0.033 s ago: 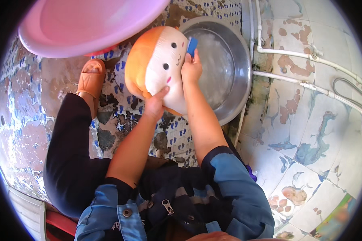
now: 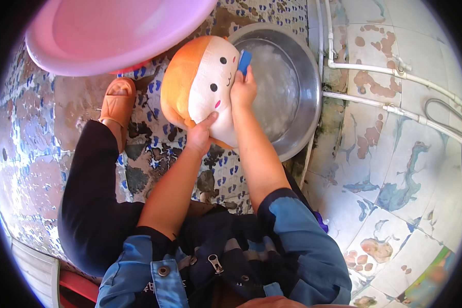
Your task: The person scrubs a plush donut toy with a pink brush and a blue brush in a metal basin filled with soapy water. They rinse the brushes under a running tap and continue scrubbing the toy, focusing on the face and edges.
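A plush toy (image 2: 210, 87), orange at the back and white at the front, with a small stitched face, leans over the left rim of a metal basin (image 2: 308, 87). My left hand (image 2: 200, 134) grips its lower side, thumb on the white fabric and the other fingers hidden beneath. In my right hand (image 2: 244, 91) is a small blue scrub brush (image 2: 245, 61), held against the white face near the toy's right edge. Its bristles are mostly hidden. Cloudy, foamy water (image 2: 272, 97) lies in the basin.
A large pink basin (image 2: 113, 36) stands at the upper left. My foot in an orange slipper (image 2: 118, 105) rests on the wet, worn patterned floor (image 2: 31, 169). White pipes (image 2: 390, 105) run along the stained tiled wall at the right. A red thing (image 2: 79, 285) shows at the lower left.
The plush toy sits very slightly lower and farther right, along with both hands. Both grips look the same.
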A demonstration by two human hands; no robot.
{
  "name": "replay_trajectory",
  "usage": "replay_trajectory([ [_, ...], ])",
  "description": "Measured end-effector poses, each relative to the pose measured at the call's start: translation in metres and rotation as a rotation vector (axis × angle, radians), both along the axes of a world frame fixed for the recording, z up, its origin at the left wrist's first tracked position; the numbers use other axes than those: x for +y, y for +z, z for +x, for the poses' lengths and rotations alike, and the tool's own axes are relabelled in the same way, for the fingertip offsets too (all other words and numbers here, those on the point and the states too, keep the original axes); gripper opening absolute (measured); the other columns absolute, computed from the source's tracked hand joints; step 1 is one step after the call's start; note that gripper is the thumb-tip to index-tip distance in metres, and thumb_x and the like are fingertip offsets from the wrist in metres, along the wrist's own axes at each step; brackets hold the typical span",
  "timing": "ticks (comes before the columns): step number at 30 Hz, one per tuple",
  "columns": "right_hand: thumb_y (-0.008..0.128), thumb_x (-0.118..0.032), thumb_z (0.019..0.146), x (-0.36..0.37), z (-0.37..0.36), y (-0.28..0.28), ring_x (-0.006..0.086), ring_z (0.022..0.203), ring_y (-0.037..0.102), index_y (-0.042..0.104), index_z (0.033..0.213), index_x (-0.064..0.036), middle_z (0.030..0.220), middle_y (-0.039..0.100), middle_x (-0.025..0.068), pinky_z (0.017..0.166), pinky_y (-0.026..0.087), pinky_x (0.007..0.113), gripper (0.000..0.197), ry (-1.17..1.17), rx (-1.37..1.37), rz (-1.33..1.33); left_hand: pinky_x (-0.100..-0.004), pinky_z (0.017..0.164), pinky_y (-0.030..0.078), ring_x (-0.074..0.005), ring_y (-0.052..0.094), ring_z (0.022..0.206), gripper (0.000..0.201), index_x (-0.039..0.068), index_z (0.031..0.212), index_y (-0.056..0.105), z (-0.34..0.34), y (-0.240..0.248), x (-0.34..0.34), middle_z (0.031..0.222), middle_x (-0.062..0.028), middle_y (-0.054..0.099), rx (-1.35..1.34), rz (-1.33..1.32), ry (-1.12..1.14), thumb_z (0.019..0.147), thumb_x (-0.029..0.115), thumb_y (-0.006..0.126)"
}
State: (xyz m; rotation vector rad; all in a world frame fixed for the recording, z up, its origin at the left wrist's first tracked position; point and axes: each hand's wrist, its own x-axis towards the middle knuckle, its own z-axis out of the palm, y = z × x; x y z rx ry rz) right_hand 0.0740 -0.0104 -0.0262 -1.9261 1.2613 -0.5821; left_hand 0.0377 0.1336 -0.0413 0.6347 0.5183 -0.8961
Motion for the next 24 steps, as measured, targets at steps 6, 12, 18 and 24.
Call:
replay_trajectory([
  [6, 0.056, -0.018, 0.085, 0.07, -0.102, 0.05, 0.0364, 0.096, 0.061, 0.05, 0.128, -0.0096, 0.104, 0.063, 0.0207, 0.083, 0.048, 0.036, 0.044, 0.566, 0.134, -0.106, -0.0364, 0.097, 0.04, -0.0252, 0.051, 0.112, 0.044, 0.0, 0.126, 0.046, 0.004, -0.008, 0.023, 0.123, -0.0107, 0.053, 0.122, -0.133, -0.057, 0.086, 0.009, 0.059],
  [12, 0.059, -0.029, 0.084, -0.019, -0.023, -0.017, 0.0345, 0.08, 0.063, 0.051, 0.126, -0.0093, 0.09, 0.065, 0.0193, 0.072, 0.049, 0.041, 0.047, -0.088, 0.286, -0.233, -0.038, 0.103, 0.033, -0.0245, 0.046, 0.117, 0.049, 0.001, 0.128, 0.044, 0.003, 0.017, 0.011, 0.127, -0.0096, 0.05, 0.052, -0.146, -0.028, 0.084, 0.009, 0.062],
  [18, 0.063, -0.032, 0.084, -0.045, -0.104, -0.018, 0.0229, 0.077, 0.059, 0.053, 0.121, -0.0064, 0.087, 0.063, 0.0086, 0.079, 0.047, 0.034, 0.047, -0.176, 0.12, 0.114, -0.0377, 0.104, 0.032, -0.0244, 0.044, 0.119, 0.052, 0.0, 0.129, 0.042, -0.002, 0.012, 0.027, 0.127, -0.0098, 0.049, 0.075, -0.267, -0.003, 0.082, 0.008, 0.063],
  [24, 0.067, -0.022, 0.082, -0.032, -0.147, -0.028, 0.0171, 0.081, 0.057, 0.056, 0.112, -0.0067, 0.095, 0.061, 0.0053, 0.08, 0.048, 0.031, 0.035, -0.383, -0.352, 0.873, -0.0377, 0.106, 0.03, -0.0235, 0.042, 0.121, 0.058, 0.003, 0.133, 0.037, -0.037, 0.016, 0.037, 0.132, -0.0094, 0.046, 0.127, -0.348, -0.075, 0.082, 0.007, 0.063],
])
